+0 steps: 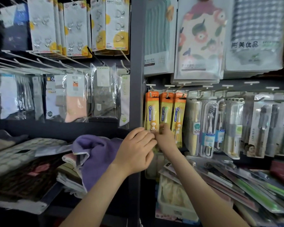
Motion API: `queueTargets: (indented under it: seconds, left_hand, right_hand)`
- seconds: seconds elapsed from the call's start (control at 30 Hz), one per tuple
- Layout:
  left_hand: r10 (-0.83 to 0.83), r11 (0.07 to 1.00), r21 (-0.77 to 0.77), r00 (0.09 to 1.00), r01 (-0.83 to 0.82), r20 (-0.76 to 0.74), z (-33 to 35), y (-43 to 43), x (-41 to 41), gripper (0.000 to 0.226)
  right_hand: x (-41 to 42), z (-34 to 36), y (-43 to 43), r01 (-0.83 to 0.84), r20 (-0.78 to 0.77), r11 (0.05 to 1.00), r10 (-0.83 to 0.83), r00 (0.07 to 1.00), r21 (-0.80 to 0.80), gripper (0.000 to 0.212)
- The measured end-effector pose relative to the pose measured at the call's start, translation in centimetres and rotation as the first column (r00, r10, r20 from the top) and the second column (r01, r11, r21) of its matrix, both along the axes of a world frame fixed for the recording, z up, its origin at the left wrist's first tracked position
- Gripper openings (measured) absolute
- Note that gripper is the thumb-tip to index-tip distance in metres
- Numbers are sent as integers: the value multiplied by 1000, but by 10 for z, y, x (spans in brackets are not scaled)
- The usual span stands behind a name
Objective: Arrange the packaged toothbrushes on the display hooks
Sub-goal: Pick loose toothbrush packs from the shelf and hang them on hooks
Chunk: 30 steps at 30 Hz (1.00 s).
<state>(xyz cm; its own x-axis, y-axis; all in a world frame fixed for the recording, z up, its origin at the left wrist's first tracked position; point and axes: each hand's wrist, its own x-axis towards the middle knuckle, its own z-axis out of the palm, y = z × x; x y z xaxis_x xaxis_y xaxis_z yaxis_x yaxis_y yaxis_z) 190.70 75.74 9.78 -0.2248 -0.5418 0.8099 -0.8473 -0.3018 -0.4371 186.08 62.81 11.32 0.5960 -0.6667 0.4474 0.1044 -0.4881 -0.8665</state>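
Note:
Three orange-and-yellow packaged toothbrushes hang side by side on display hooks (152, 89) just right of the grey shelf post: a left pack (152, 112), a middle pack (165, 110) and a right pack (179, 118). My left hand (136, 151) has its fingers curled at the bottom of the left pack. My right hand (165, 138) pinches the lower end of the middle pack. The two hands touch each other there. The lower ends of the left and middle packs are hidden behind my fingers.
More toothbrush packs (208, 128) hang to the right. A grey upright post (136, 79) divides the shelving. Socks (75, 99) hang to the left, a purple towel (92, 149) lies below, and flat packets (236, 185) are piled on the lower right shelf.

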Motion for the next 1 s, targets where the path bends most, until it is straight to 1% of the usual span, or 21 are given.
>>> queueTargets:
  seconds: [0.13,0.23,0.33,0.4,0.43,0.5,0.57,0.67,0.73,0.8,0.83,0.87,0.93,1.0]
  left_hand:
    - [-24,999,-43,1000,25,18,0,1,1,24]
    - [-23,998,-61,1000,24,20,0,0,1,21]
    - [82,994,-65,997,-82,-2,-4,-4,-3,21]
    - [170,981,-80,981,-178,-94,-11,-11,-17,23]
    - [176,977,-91,971,-192,-162,-16,-18,-28,23]
    - [120,983,-98,952,-152,-280,-29,-36,-52,25]
    - [84,993,-48,930,-108,-357,-42,-59,-77,29]
    - [123,991,95,886,-90,-448,-58,-93,-108,29]
    - [163,977,199,849,-70,-503,-66,-112,-128,34]
    - [189,961,272,830,-46,-525,-70,-128,-148,39]
    - [184,958,286,829,-30,-528,-72,-136,-157,41]
    - [171,958,287,830,-13,-531,-74,-143,-167,43]
    - [145,959,284,829,17,-539,-78,-155,-184,44]
    - [121,963,268,824,39,-553,-82,-165,-199,43]
  right_hand:
    - [-9,-11,-1,58,-8,998,-58,998,-19,29]
    - [-29,-24,-5,147,-20,986,-149,989,-79,30]
    - [-57,-38,-15,211,-25,956,-221,975,-206,35]
    - [-79,-47,-24,210,-54,944,-231,971,-255,38]
    - [-91,-52,-30,217,-66,937,-244,968,-275,39]
    - [-115,-61,-42,254,-77,910,-294,953,-328,40]
    - [-140,-71,-59,288,-95,889,-341,935,-357,41]
    - [-182,-81,-88,345,-134,855,-423,896,-387,41]
    - [-214,-85,-111,416,-161,790,-530,832,-451,43]
    - [-244,-87,-135,474,-249,714,-654,715,-515,45]
    - [-258,-89,-148,490,-314,698,-692,650,-523,48]
    - [-271,-91,-161,494,-392,703,-703,594,-512,50]
    - [-294,-95,-187,454,-550,753,-658,513,-477,52]
    - [-311,-101,-208,361,-675,828,-559,482,-429,51]
